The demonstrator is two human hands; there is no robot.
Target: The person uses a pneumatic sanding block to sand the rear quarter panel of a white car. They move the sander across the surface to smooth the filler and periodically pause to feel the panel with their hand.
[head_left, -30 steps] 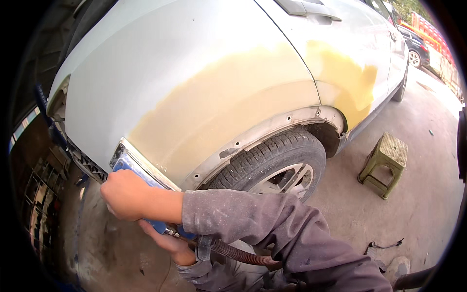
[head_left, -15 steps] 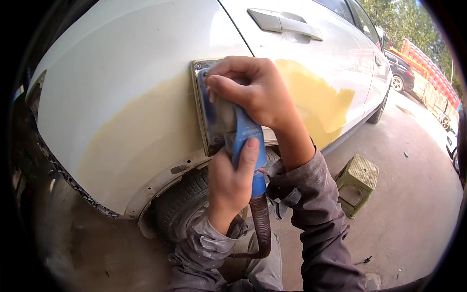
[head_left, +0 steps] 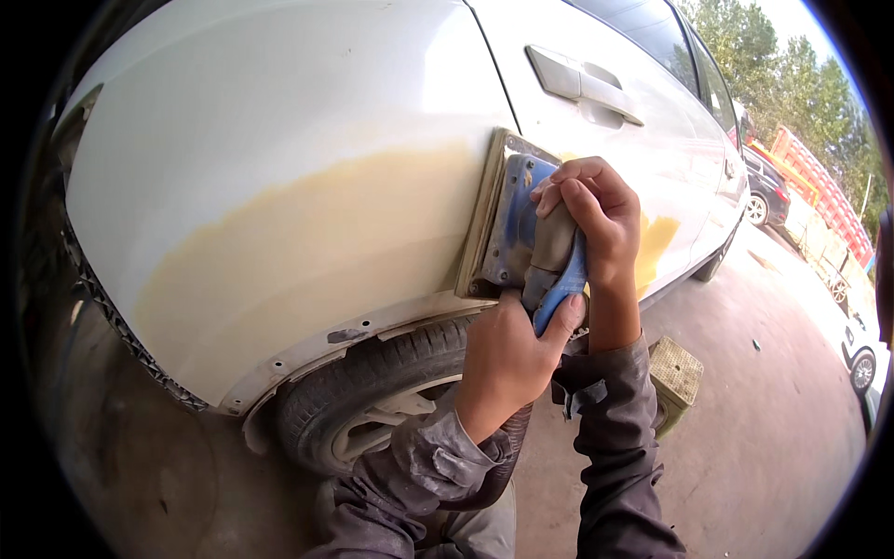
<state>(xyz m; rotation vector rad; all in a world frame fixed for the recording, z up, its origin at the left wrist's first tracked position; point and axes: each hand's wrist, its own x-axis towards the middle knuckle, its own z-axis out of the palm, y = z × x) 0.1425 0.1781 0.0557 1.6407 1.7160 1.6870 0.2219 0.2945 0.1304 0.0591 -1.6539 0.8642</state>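
A blue and grey power sander (head_left: 549, 244) with a rectangular pad lies against the white car's (head_left: 279, 121) rear side panel, close to the door seam. My left hand (head_left: 510, 359) is wrapped round the lower part of its blue handle, thumb along the top. Higher up, my right hand (head_left: 603, 210) is closed over the sander's upper end. A dark ribbed hose (head_left: 503, 456) runs down from the tool, partly behind my left sleeve. Yellowish filler (head_left: 335, 214) covers the panel left of the pad, and more filler (head_left: 656, 250) shows on the door to the right.
Below the panel is the wheel arch with its tyre (head_left: 372, 382). A yellowish-green step stool (head_left: 675, 377) stands on the concrete floor (head_left: 745, 401) at right. Above the sander is a door handle (head_left: 585, 86). A dark car (head_left: 765, 191) is parked in the background.
Both hands have carried the sander to the right along the panel, toward the door. More of the filler on the left is uncovered, and the view has shifted slightly.
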